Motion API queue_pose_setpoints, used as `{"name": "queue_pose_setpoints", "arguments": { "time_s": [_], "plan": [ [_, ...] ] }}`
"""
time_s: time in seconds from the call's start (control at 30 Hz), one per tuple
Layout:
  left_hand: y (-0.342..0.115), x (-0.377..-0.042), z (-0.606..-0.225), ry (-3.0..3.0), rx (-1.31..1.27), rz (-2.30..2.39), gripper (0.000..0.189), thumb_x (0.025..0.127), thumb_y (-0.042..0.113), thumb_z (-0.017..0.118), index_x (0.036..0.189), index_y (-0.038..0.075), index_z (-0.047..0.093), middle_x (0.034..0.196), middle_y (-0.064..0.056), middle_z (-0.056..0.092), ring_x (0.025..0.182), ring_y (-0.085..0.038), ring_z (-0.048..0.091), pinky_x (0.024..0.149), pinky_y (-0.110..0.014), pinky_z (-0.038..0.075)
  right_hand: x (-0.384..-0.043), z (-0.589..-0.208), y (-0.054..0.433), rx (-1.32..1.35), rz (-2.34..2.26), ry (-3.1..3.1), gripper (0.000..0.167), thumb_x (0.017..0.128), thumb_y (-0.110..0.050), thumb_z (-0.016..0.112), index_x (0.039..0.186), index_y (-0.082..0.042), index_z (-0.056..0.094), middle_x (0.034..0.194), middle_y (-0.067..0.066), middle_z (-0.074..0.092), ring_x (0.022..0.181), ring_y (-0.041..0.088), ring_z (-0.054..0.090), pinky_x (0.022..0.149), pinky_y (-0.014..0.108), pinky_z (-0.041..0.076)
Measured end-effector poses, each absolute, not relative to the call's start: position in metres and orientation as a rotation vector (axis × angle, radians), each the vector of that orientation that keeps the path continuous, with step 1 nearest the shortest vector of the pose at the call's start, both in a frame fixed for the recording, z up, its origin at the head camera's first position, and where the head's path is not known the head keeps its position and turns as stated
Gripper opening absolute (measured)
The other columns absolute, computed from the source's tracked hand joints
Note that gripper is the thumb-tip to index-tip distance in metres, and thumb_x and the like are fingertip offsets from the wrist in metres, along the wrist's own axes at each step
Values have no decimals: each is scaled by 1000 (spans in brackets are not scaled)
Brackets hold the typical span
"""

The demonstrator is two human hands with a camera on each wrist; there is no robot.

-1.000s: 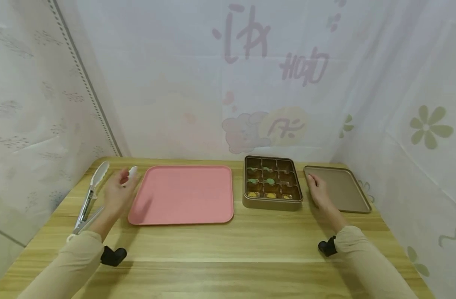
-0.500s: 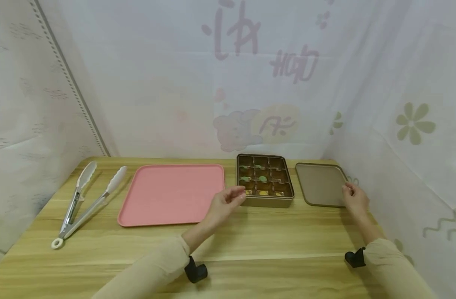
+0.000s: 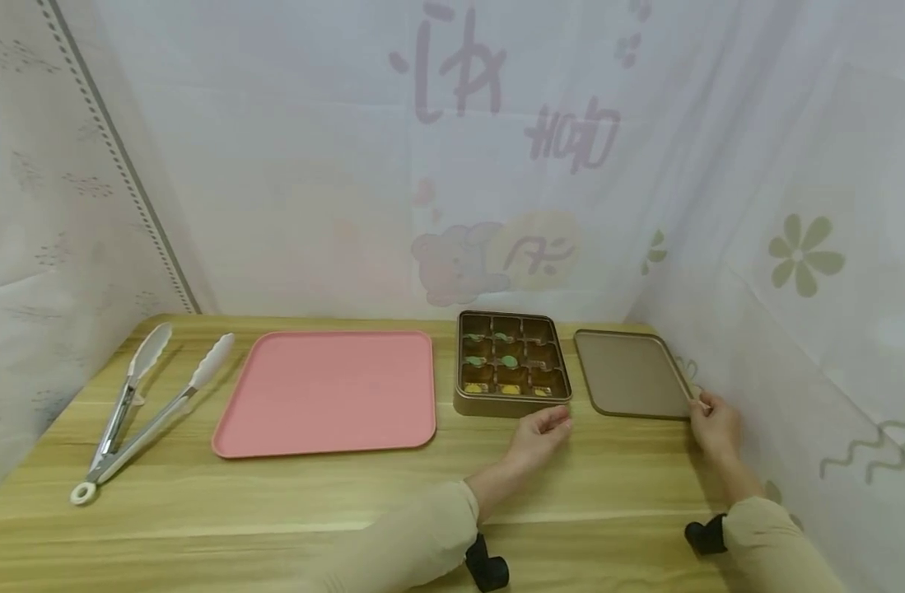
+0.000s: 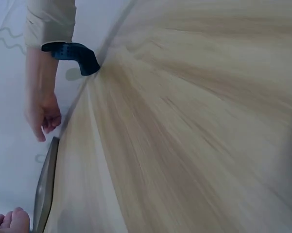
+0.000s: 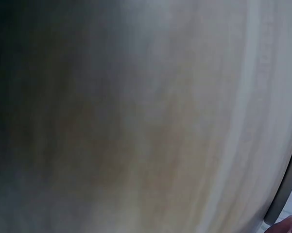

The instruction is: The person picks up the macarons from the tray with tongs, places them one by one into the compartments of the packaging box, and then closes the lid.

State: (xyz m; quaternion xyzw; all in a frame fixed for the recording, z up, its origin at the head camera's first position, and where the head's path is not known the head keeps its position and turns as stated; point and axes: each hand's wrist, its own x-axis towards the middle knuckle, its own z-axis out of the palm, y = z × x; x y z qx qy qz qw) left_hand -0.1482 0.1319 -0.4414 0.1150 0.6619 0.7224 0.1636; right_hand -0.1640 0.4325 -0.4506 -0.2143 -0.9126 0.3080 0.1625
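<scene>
A brown square tin (image 3: pixel 513 406) stands right of the middle, with a divided insert of small compartments. Green bits and yellow bits lie in several of these. My left hand (image 3: pixel 537 436) hovers just in front of the tin, fingers loosely bent and holding nothing. To the right lies the flat brown tin lid (image 3: pixel 633 375). My right hand (image 3: pixel 716 424) is at its front right corner. In the left wrist view, the fingertips of the right hand (image 4: pixel 42 114) are beside the corner of the lid (image 4: pixel 47 182); no grip shows. The right wrist view is mostly blurred wood.
A pink tray (image 3: pixel 333 391) lies left of the tin. Spread tongs (image 3: pixel 148 420) with white tips rest at the far left of the wooden table (image 3: pixel 274 519). Printed cloth (image 3: pixel 311 165) hangs behind and along both sides, close beside the right hand.
My left hand has moved right from near the tongs, past the pink tray, to the front of the tin. My right hand has moved from the lid's left edge to its front right corner.
</scene>
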Motion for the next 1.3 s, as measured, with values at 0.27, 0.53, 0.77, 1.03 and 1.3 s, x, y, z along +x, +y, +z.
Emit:
{"name": "queue_pose_setpoints", "arguments": {
  "time_s": [0.27,0.53,0.77,1.03,1.3],
  "plan": [
    [174,-153,-452,1792,245,2086,50,96,13,53,138,-9,38,140,-23,43,129,-36,42,103,-40,38,-167,-458,435,-611,745,-2670,39,89,-9,47,116,19,52,107,38,56,99,51,53,85,53,42],
    [195,-161,-462,1779,101,2112,61,94,15,57,143,-7,29,148,-24,30,134,-40,32,107,-45,32,-168,-464,437,-609,826,-2741,45,91,-10,47,122,22,44,116,41,50,107,52,48,91,54,40],
    [207,-169,-464,1779,100,2120,65,94,17,56,146,-5,23,149,-25,25,137,-41,26,108,-49,28,-167,-465,442,-574,889,-2760,44,89,-6,47,122,23,44,115,42,49,103,51,49,89,53,42],
    [220,-179,-464,1873,126,2096,61,94,17,55,145,-2,28,149,-21,29,135,-39,31,108,-48,29,-170,-460,449,-556,1010,-2800,44,91,-5,45,126,23,40,118,41,46,96,42,53,69,32,50],
    [223,-183,-460,1857,110,2122,39,94,15,55,131,1,50,130,-14,54,117,-28,52,95,-39,44,-170,-459,451,-598,1179,-2690,44,90,-3,44,124,25,40,107,42,50,60,6,54,52,20,46]
  ]
}}
